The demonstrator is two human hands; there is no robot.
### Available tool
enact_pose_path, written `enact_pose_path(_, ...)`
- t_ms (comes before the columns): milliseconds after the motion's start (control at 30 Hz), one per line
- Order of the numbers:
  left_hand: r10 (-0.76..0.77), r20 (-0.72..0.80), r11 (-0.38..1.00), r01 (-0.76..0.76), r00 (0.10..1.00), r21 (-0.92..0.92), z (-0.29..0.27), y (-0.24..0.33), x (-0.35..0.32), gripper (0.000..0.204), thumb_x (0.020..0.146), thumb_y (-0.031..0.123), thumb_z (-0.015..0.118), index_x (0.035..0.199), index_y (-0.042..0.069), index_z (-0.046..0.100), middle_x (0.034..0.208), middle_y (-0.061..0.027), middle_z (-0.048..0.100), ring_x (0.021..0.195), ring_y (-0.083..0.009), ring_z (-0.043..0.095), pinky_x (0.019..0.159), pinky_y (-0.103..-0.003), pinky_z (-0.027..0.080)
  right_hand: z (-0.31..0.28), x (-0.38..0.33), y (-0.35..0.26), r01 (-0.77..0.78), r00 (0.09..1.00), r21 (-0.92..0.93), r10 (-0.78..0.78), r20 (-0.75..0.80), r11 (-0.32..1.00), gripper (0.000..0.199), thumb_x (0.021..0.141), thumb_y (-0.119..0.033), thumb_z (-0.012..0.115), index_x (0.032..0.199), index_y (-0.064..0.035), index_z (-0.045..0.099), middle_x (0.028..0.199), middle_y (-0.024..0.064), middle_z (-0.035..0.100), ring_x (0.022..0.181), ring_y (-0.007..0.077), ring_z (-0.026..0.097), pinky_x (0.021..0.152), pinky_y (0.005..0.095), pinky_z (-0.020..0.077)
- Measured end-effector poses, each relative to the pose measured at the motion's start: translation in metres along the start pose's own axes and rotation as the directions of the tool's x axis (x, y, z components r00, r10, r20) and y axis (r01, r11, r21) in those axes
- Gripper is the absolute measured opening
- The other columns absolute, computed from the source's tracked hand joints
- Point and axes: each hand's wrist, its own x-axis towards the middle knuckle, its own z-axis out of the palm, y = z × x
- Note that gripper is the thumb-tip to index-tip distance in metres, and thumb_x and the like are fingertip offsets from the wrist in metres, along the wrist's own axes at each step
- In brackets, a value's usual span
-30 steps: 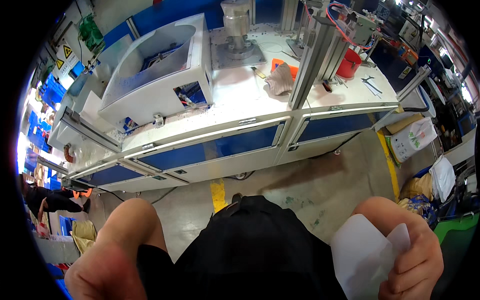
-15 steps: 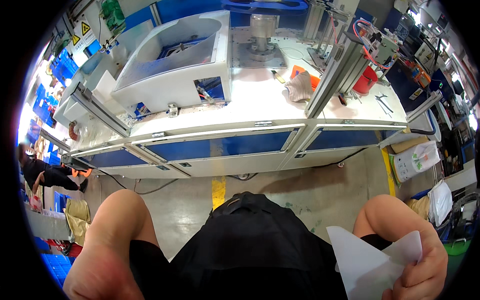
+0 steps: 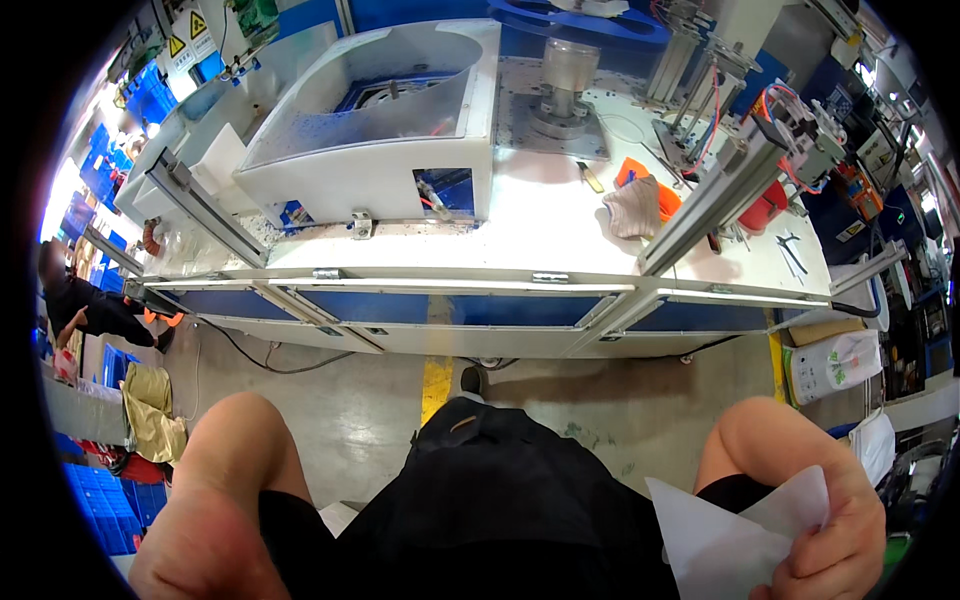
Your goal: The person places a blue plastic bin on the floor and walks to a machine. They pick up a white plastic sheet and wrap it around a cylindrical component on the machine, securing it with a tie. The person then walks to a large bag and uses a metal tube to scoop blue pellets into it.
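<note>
Nearest, at the lower right, the person's right hand [image 3: 835, 535] has its fingers curled closed on the edge of a white sheet [image 3: 715, 545], which is bent, with one corner standing up beside the fingers and the larger part spreading toward the dark clothing [image 3: 500, 480]. At the lower left the left hand [image 3: 205, 550] runs into the bottom edge with its fingers out of sight, so one cannot tell how far open it is or whether it has hold of anything. Past the clothing, a dark shoe [image 3: 474, 380] stands on the floor just beside a yellow stripe [image 3: 437, 375]. Beyond is a long white bench [image 3: 560, 250]. On its right part lie a pair of pliers [image 3: 792, 255] and, farther left, a beige cloth [image 3: 632, 208] against an orange object [image 3: 668, 200], with a yellow-handled tool [image 3: 591, 178] near them. On the left part sits a big white box [image 3: 365, 160] with a curved opening. Behind the tool, a metal cylinder [image 3: 570, 65] stands upright on a plate, and a blue wheel [image 3: 620, 22] shows at the top.
</note>
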Motion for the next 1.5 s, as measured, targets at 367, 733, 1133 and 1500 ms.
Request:
enact_pose_path(367, 0.109, -0.061, 0.994, -0.108, 0.992, 0.021, -0.058, -0.081, -0.086, 0.014, 0.091, 0.022, 0.049, 0.078, 0.016, 0.048, 0.054, 0.0078, 0.043, 0.043, -0.0045, 0.039, 0.042, -0.019, 0.029, -0.017, 0.000, 0.116, -0.002, 0.999, -0.095, 0.007, 0.052, 0.995, 0.042, 0.089, -0.014, 0.055, 0.130, -0.0171, 0.048, 0.072, 0.0060, 0.062, 0.056, 0.0100, 0.051, 0.047, 0.0256, 0.0352)
enact_pose_path(733, -0.249, -0.166, 0.902, 0.291, 0.954, 0.319, -0.092, -0.147, -0.220, 0.039, 0.093, 0.055, 0.042, 0.103, 0.019, 0.053, 0.067, 0.0031, 0.048, 0.049, -0.0118, 0.042, 0.052, -0.027, 0.036, -0.034, -0.126, 0.330, -0.905, 0.296, 0.277, 0.945, -0.137, 0.324, 0.023, 0.087, -0.019, 0.057, 0.095, -0.0004, 0.068, 0.069, 0.0008, 0.059, 0.055, 0.0090, 0.051, 0.052, 0.0228, 0.0391)
enact_pose_path(1133, -0.709, 0.193, 0.650, 0.522, 0.678, 0.552, -0.071, -0.172, -0.215, 0.024, 0.086, 0.036, 0.063, 0.093, 0.014, 0.070, 0.056, 0.0040, 0.045, 0.045, -0.0128, 0.045, 0.042, -0.026, 0.030, -0.060, -0.304, 0.522, -0.919, 0.324, -0.287, 0.101, -0.941, 0.271, 0.026, 0.086, -0.015, 0.061, 0.107, 0.0007, 0.059, 0.101, 0.0127, 0.065, 0.091, 0.0258, 0.060, 0.081, 0.0327, 0.0457)
enact_pose_path(1500, -0.730, 0.293, 0.642, 0.474, 0.617, 0.602, -0.058, -0.199, -0.232, 0.020, 0.079, 0.026, 0.067, 0.089, 0.010, 0.071, 0.052, 0.0026, 0.043, 0.043, -0.0133, 0.042, 0.041, -0.027, 0.031, -0.065, -0.249, 0.509, -0.908, -0.050, 0.139, 0.229, -0.972, 0.394, 0.021, 0.077, -0.018, 0.070, 0.085, -0.0005, 0.062, 0.087, 0.0093, 0.059, 0.076, 0.0212, 0.057, 0.071, 0.0306, 0.0457)
